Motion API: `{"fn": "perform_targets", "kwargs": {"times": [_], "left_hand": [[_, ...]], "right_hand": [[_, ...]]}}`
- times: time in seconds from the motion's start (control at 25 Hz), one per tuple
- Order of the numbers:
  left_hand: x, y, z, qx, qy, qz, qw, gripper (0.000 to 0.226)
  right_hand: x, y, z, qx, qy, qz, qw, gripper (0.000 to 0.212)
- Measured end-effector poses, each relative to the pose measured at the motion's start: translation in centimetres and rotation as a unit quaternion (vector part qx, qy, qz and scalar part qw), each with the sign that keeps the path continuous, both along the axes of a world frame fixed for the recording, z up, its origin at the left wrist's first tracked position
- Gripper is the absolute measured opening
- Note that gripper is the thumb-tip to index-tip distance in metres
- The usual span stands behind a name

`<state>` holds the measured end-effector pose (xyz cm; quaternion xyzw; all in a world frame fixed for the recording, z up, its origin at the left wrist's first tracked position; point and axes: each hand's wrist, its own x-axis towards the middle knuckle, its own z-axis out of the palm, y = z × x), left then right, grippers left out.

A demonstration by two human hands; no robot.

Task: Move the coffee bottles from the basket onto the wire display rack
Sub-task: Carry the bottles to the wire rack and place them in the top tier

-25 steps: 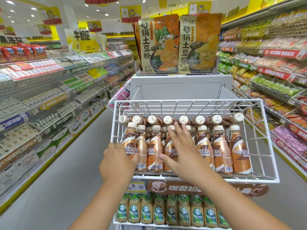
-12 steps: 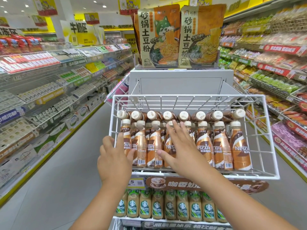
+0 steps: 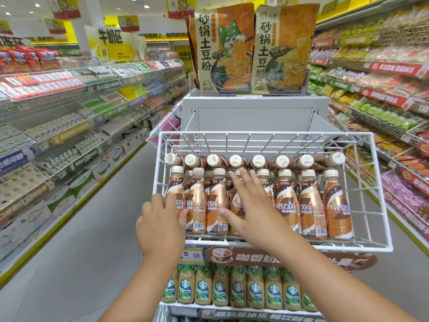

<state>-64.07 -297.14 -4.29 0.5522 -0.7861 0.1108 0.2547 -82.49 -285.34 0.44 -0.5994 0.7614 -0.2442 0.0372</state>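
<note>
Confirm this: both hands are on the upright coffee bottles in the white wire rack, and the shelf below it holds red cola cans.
Not quite. In the head view the shelf below holds green-labelled Starbucks bottles, not red cola cans. The rest stands: the left hand and right hand are on the upright coffee bottles in the white wire rack.

Starbucks bottles [image 3: 236, 289], noodle packets [image 3: 253, 49]

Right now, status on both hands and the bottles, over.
Left hand grips leftmost brown-and-gold Nescafe coffee bottle. Right hand open, fingers flat across the front row. Bottles upright in white wire display rack. Nothing in the way.
</note>
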Motion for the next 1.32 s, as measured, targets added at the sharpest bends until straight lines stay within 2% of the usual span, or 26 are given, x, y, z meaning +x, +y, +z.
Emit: {"fn": "perform_targets", "kwargs": {"times": [0.32, 0.64, 0.76, 0.92, 1.32], "left_hand": [[0.9, 0.7, 0.1, -0.030, 0.032, -0.073, 0.996, 0.047], [0.9, 1.3, 1.0, 0.004, -0.001, -0.150, 0.989, 0.071], [0.3, 1.4, 1.6, -0.011, -0.042, -0.175, 0.984, 0.075], [-1.2, 2.2, 2.2, -0.037, -0.104, -0.167, 0.980, 0.080], [-3.1, 7.9, 2.9, 0.000, -0.094, -0.157, 0.983, 0.079]], "right_hand": [[-0.3, 0.6, -0.1, 0.010, 0.014, 0.007, 1.000, 0.090], [-1.5, 1.7, -0.4, 0.015, 0.063, 0.015, 0.998, 0.089], [-1.9, 2.6, -0.7, 0.002, 0.089, 0.015, 0.996, 0.088], [-2.9, 3.8, -0.9, -0.002, 0.110, 0.010, 0.994, 0.087], [-4.3, 7.8, -0.7, -0.024, 0.119, 0.026, 0.992, 0.085]]}}
